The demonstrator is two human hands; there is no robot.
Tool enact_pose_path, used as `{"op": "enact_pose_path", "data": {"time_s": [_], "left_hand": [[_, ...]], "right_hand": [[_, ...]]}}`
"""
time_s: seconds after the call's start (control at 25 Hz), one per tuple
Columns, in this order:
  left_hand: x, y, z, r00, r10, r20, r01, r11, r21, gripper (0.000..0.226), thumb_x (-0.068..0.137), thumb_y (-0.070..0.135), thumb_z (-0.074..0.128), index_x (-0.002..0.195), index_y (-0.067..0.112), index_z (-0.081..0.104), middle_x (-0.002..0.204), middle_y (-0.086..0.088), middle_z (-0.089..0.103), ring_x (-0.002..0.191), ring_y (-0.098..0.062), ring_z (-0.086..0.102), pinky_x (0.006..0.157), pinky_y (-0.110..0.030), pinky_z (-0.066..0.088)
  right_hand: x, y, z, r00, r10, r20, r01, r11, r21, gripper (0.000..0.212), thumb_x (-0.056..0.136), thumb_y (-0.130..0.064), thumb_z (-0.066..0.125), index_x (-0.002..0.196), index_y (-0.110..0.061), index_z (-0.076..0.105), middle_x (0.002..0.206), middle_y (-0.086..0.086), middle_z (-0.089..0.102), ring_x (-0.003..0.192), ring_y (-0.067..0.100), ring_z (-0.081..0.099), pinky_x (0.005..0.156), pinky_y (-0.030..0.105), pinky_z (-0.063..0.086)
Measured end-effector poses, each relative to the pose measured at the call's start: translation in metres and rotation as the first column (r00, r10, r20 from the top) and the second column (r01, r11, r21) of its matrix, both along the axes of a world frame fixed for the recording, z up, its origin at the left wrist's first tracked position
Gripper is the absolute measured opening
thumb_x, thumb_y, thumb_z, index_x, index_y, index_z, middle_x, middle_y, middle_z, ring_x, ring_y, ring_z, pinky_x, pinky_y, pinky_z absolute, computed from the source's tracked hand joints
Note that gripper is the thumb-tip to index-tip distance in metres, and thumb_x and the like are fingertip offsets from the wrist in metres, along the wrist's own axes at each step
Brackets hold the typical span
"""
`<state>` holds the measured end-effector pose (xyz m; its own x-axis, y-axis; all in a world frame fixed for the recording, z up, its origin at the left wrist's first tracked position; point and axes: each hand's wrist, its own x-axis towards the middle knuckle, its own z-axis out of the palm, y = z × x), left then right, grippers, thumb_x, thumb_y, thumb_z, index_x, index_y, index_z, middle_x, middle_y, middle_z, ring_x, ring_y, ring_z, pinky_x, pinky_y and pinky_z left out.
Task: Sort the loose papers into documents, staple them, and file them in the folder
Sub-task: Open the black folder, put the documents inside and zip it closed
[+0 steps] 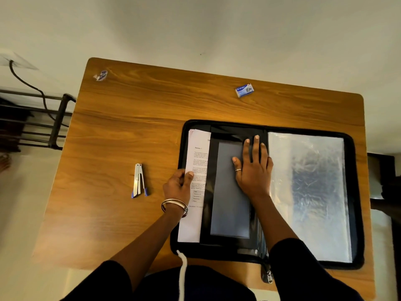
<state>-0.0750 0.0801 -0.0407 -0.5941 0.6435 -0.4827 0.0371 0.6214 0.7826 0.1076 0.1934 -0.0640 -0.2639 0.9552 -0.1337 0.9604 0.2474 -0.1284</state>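
An open black zip folder (271, 260) lay at the right of centre on a wooden table (130, 127), its two leaves spread flat. The right hand (253, 168) lay palm-down on the dark pocket panel (230, 203) of the left leaf, fingers straight and slightly spread, apparently to pin the pocket flat while paper was fed beneath it. The left hand (179, 184) pinched the outer long edge of a printed document (195, 161), thumb on top and the other fingers curled under the sheet. The document sat partly inside the pocket: its right portion was hidden under the panel, while a strip of text remained exposed along the folder's left margin. This grip probably served to steer the sheets sideways into the slot. Whether the sheets were stapled could not be told from this view. Clear plastic sleeves (308, 192) filled the right leaf and held nothing visible.

A stapler (138, 181) with blue tips lay apart at centre left of the frame, and a small box of staples (244, 90) stood well away at upper centre. A sticker (101, 75) marked the table's upper left corner. No other loose papers appeared. The pocket's edge was the likely obstruction, since it could snag the leading edge of the sheets. A white cord (182, 274) hung at the lower centre, touching the folder's near edge.
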Motion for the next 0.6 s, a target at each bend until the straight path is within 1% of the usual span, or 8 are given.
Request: {"op": "enact_pose_path", "data": {"time_s": [0.12, 0.16, 0.24, 0.28, 0.36, 0.44, 0.52, 0.6], "left_hand": [[0.001, -0.003, 0.001, 0.998, -0.004, -0.064, 0.005, 1.000, 0.022, 0.035, 0.091, 0.030, 0.055, 0.121, 0.016, 0.047, 0.072, 0.001, 0.066, 0.059, -0.011, 0.062, 0.050, -0.021, 0.049], [0.003, -0.003, 0.001, 0.994, -0.038, -0.106, 0.040, 0.999, 0.016, 0.036, 0.092, 0.031, 0.053, 0.124, 0.016, 0.045, 0.076, -0.001, 0.068, 0.058, -0.009, 0.060, 0.048, -0.017, 0.046], [0.010, -0.001, 0.002, 0.965, -0.140, -0.221, 0.135, 0.990, -0.036, 0.040, 0.095, 0.029, 0.048, 0.130, 0.012, 0.044, 0.097, -0.010, 0.068, 0.062, -0.012, 0.059, 0.049, -0.014, 0.042], [0.015, -0.003, 0.004, 0.925, -0.216, -0.312, 0.199, 0.976, -0.087, 0.043, 0.095, 0.025, 0.048, 0.133, 0.007, 0.042, 0.107, -0.016, 0.064, 0.068, -0.018, 0.060, 0.053, -0.017, 0.044], [0.028, -0.013, 0.000, 0.791, -0.382, -0.478, 0.307, 0.923, -0.231, 0.057, 0.087, 0.019, 0.061, 0.135, -0.003, 0.039, 0.117, -0.024, 0.056, 0.085, -0.030, 0.060, 0.067, -0.033, 0.052], [0.031, -0.023, -0.001, 0.665, -0.513, -0.543, 0.370, 0.858, -0.357, 0.075, 0.075, 0.022, 0.073, 0.136, -0.006, 0.039, 0.120, -0.027, 0.053, 0.095, -0.037, 0.060, 0.076, -0.042, 0.053], [0.031, -0.032, 0.002, 0.611, -0.585, -0.533, 0.417, 0.810, -0.411, 0.080, 0.082, 0.031, 0.066, 0.142, -0.003, 0.026, 0.140, -0.029, 0.037, 0.116, -0.043, 0.050, 0.090, -0.047, 0.048], [0.030, -0.036, 0.004, 0.546, -0.678, -0.491, 0.441, 0.732, -0.519, 0.075, 0.095, 0.039, 0.042, 0.147, 0.001, 0.004, 0.154, -0.023, 0.000, 0.138, -0.039, 0.022, 0.107, -0.046, 0.031]], "right_hand": [[-0.005, -0.001, 0.003, 1.000, -0.004, 0.013, 0.004, 1.000, -0.022, 0.069, 0.097, -0.056, 0.019, 0.153, -0.017, 0.012, 0.160, 0.010, 0.009, 0.145, 0.033, 0.016, 0.112, 0.050, 0.023], [-0.004, -0.001, 0.003, 1.000, 0.000, 0.020, 0.000, 1.000, -0.029, 0.069, 0.097, -0.056, 0.018, 0.153, -0.016, 0.012, 0.160, 0.010, 0.008, 0.145, 0.034, 0.017, 0.112, 0.050, 0.023], [-0.003, -0.002, 0.002, 0.999, 0.004, 0.041, -0.002, 0.999, -0.052, 0.070, 0.097, -0.056, 0.016, 0.153, -0.016, 0.012, 0.160, 0.011, 0.008, 0.145, 0.034, 0.017, 0.112, 0.050, 0.023], [-0.003, -0.003, 0.003, 0.998, 0.004, 0.058, -0.001, 0.998, -0.062, 0.071, 0.096, -0.057, 0.013, 0.153, -0.016, 0.009, 0.161, 0.011, 0.005, 0.146, 0.034, 0.015, 0.113, 0.050, 0.022], [-0.008, -0.004, 0.007, 0.994, -0.009, 0.113, 0.022, 0.993, -0.113, 0.071, 0.096, -0.057, 0.008, 0.153, -0.017, -0.002, 0.160, 0.011, -0.007, 0.147, 0.034, 0.003, 0.116, 0.051, 0.015], [-0.018, -0.007, 0.016, 0.990, -0.066, 0.128, 0.082, 0.989, -0.124, 0.070, 0.098, -0.053, 0.017, 0.152, -0.017, -0.009, 0.158, 0.013, -0.019, 0.146, 0.036, -0.009, 0.118, 0.052, 0.007], [-0.024, -0.025, 0.026, 0.993, -0.096, 0.065, 0.102, 0.991, -0.089, 0.073, 0.099, -0.045, 0.035, 0.153, -0.012, 0.000, 0.158, 0.019, -0.013, 0.146, 0.039, -0.006, 0.117, 0.051, 0.006], [-0.020, -0.068, 0.025, 0.998, -0.058, -0.027, 0.056, 0.994, -0.092, 0.074, 0.096, -0.045, 0.042, 0.152, -0.008, 0.011, 0.158, 0.021, -0.001, 0.145, 0.041, 0.003, 0.115, 0.050, 0.012]]}}
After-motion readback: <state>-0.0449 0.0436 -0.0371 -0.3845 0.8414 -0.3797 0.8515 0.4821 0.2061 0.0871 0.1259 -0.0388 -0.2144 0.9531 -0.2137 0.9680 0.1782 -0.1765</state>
